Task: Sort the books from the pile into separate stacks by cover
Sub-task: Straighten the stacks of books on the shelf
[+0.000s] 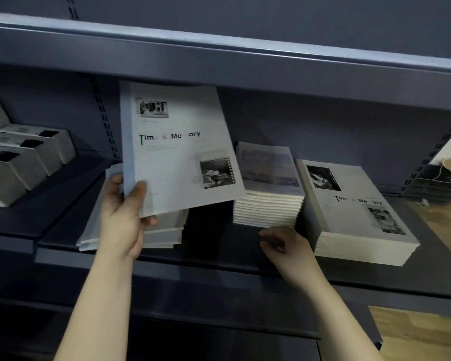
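- My left hand [123, 212] pinches a book [177, 149] at its lower left corner. The thumb lies flat on the cover and the fingers are curled behind, with only one tip showing under the edge.
- The book is held up and tilted above the pile [164, 230]. Its cover reads "Tim & Me ory", the missing letters washed out, and it carries two small dark photos I can't make out.
- The pile lies on the shelf [219, 256], mostly hidden by my left hand and the book, so I can't read its top cover.
- My right hand [287, 246] has its fingers loosely curled and holds nothing. It is blurred, low over the shelf at the foot of the middle stack [268, 201], and I can't tell whether it touches the stack.
- The middle stack's top cover is a purplish smear I can't read.
- The right stack [357, 212], just beside it, shows the same half-legible title below a dark photo.
- Grey boxes [24, 157] sit at the left, cut off by the frame edge.
- The book's top edge sits close under the upper shelf [219, 56].
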Available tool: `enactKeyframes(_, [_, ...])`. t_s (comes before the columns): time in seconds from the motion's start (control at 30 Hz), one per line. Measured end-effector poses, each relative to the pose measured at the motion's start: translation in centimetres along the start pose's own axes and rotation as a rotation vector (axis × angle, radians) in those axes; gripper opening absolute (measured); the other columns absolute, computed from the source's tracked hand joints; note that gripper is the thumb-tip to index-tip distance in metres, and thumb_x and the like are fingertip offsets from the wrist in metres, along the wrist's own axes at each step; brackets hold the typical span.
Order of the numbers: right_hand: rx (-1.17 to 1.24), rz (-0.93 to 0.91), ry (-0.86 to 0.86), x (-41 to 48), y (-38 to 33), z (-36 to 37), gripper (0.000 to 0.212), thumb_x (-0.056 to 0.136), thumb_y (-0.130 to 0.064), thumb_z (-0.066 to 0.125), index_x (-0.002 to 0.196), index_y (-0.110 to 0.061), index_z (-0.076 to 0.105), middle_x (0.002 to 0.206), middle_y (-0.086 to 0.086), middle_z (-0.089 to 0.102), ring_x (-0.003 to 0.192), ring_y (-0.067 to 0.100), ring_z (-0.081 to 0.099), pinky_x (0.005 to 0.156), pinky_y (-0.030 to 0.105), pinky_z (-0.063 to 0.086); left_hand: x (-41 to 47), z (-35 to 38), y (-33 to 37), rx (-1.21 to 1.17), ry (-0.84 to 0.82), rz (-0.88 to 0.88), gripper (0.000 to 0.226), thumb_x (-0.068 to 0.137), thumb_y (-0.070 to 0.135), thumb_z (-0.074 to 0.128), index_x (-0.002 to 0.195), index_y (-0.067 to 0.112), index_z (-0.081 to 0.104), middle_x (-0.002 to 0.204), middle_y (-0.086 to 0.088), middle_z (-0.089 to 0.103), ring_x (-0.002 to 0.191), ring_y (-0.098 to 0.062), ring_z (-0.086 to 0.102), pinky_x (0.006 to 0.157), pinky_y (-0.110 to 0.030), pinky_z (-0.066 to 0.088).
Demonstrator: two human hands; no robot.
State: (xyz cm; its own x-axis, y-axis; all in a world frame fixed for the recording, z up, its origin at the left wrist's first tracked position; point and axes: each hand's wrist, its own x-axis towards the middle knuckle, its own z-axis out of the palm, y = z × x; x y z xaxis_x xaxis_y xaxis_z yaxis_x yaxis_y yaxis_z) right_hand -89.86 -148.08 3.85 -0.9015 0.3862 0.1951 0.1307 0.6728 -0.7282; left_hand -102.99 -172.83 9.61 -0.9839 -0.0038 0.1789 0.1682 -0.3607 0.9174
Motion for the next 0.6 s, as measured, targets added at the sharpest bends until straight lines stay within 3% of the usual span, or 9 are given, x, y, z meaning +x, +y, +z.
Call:
enactKeyframes(0.07, [0.159,0.037,0.031,0.2,-1.0,-1.3,0.017,0.086,-0.014,0.063,0.09,-0.029,0.069,0.091,-0.017,0.067,0.088,-0.005,0.061,0.076,0.007,0.045,-0.7,1.7,-0.2,0.002,-0.035,-0.005,0.017,0.096,0.01,0.049,0.102,0.026,0.047,0.094,0.004,0.058,0.068,-0.01,0.058,0.038,-0.019,0.038])
enactKeyframes(0.2, [0.462,0.105,0.113,0.9,-2.2,-4.1,0.029,0.097,-0.007,0.042,0.092,-0.024,0.065,0.085,0.001,0.068,0.081,0.02,0.069,0.07,0.033,0.055,-2.3,5.3,-1.2,-0.001,-0.132,-0.023,0.015,0.096,0.01,0.05,0.104,0.021,0.046,0.094,-0.002,0.058,0.065,-0.012,0.058,0.036,-0.021,0.039])
enactKeyframes(0.3, [0.677,0.176,0.203,1.0,-3.0,-6.6,0.027,0.101,-0.014,0.034,0.104,-0.015,0.061,0.078,0.001,0.067,0.074,0.029,0.07,0.062,0.037,0.057,-3.5,8.0,-2.2,-0.003,-0.162,-0.075,0.018,0.095,0.011,0.052,0.111,0.016,0.045,0.095,0.0,0.06,0.068,-0.011,0.059,0.036,-0.02,0.039])
enactKeyframes(0.43, [0.761,0.256,0.233,0.6,-2.2,-9.5,0.023,0.097,-0.032,0.046,0.107,-0.021,0.064,0.098,0.007,0.07,0.086,0.026,0.069,0.058,0.034,0.057,-5.4,11.1,-3.4,-0.001,-0.233,-0.106,0.019,0.095,0.013,0.053,0.112,0.018,0.047,0.093,0.004,0.064,0.073,-0.011,0.063,0.038,-0.022,0.041])
enactKeyframes(0.6, [0.727,0.287,0.252,0.2,0.3,-12.3,0.017,0.094,-0.018,0.054,0.109,-0.024,0.058,0.103,-0.003,0.064,0.093,0.012,0.06,0.046,0.025,0.048,-8.0,14.7,-4.2,0.016,-0.353,-0.173,0.027,0.092,0.019,0.056,0.117,0.021,0.046,0.105,0.001,0.064,0.085,-0.014,0.066,0.044,-0.025,0.047])
